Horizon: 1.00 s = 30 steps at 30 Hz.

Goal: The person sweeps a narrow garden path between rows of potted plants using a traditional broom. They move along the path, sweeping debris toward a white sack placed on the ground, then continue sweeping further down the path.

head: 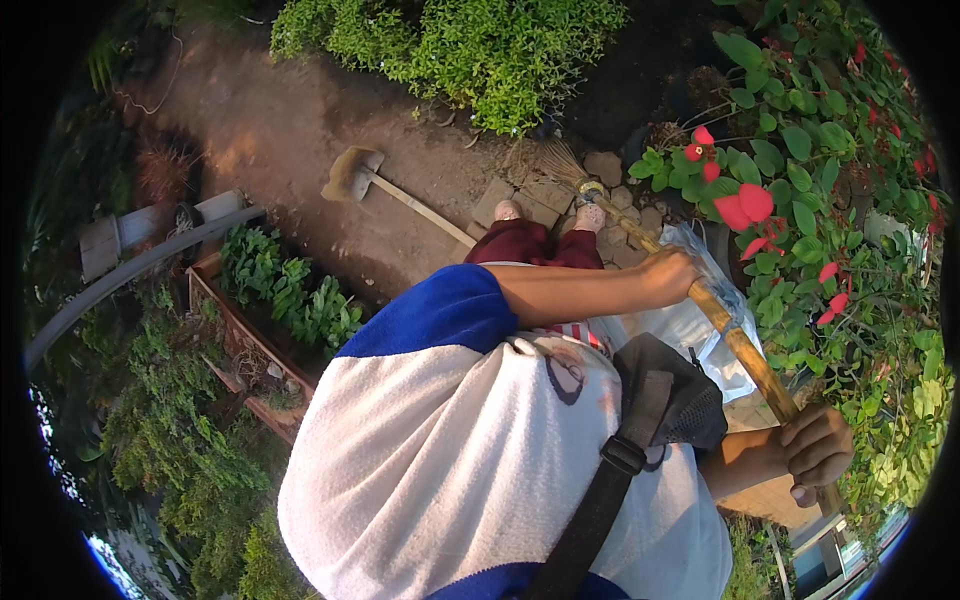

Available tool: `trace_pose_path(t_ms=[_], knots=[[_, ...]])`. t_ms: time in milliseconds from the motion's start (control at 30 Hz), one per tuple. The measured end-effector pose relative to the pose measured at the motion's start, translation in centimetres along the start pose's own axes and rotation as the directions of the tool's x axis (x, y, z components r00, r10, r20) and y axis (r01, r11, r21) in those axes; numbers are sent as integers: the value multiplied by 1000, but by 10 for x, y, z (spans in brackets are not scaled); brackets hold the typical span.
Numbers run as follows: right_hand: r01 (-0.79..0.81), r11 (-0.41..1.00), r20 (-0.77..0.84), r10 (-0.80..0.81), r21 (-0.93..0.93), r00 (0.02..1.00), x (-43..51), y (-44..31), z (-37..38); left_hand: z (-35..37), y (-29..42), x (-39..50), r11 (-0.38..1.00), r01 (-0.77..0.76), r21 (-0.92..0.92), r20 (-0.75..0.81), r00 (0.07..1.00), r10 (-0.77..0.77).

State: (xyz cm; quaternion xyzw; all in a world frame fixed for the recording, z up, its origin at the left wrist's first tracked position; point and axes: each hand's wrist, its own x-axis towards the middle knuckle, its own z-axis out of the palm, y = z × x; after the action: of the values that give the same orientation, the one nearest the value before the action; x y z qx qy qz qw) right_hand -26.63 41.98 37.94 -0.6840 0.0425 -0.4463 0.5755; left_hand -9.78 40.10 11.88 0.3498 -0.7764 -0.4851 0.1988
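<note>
A broom with a long wooden pole (739, 345) runs slantwise across the right side of my body. My left hand (671, 275) grips the pole about midway, reaching over from the blue sleeve. Higher up, near the pole's top end, my right hand (817, 450) is wrapped around it. The broom's thin stick bristles (561, 161) fan out near the ground, just ahead of my right foot (590, 217). A band binds them to the pole. Whether the bristle tips touch the soil cannot be told.
A shovel (420, 204) lies on bare dirt, ahead and left. Stone pavers (544, 199) surround my feet. A leafy green bush (510, 60) grows ahead; a red-flowered shrub (750, 206) crowds the right. A pale plastic sack (701, 330) is behind the pole. Left stands a rusty planter (251, 356).
</note>
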Motion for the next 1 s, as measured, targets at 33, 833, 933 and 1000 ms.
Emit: trace_pose_path(t_ms=[33,833,933,1000], knots=[[-11,999,11,11,30,1000,4,-1,5,0,0,-6,1000,-8,3,-60,998,8],[-106,792,-696,-455,-602,556,-13,-71,120,3,51,-14,898,-424,-119,70,898,434],[-210,781,-748,-427,-589,508,-16,-38,103,8,23,-1,937,-341,-79,50,937,345],[-243,798,-798,-419,-551,434,-16,-29,96,12,14,-1,972,-232,-19,97,968,233]])
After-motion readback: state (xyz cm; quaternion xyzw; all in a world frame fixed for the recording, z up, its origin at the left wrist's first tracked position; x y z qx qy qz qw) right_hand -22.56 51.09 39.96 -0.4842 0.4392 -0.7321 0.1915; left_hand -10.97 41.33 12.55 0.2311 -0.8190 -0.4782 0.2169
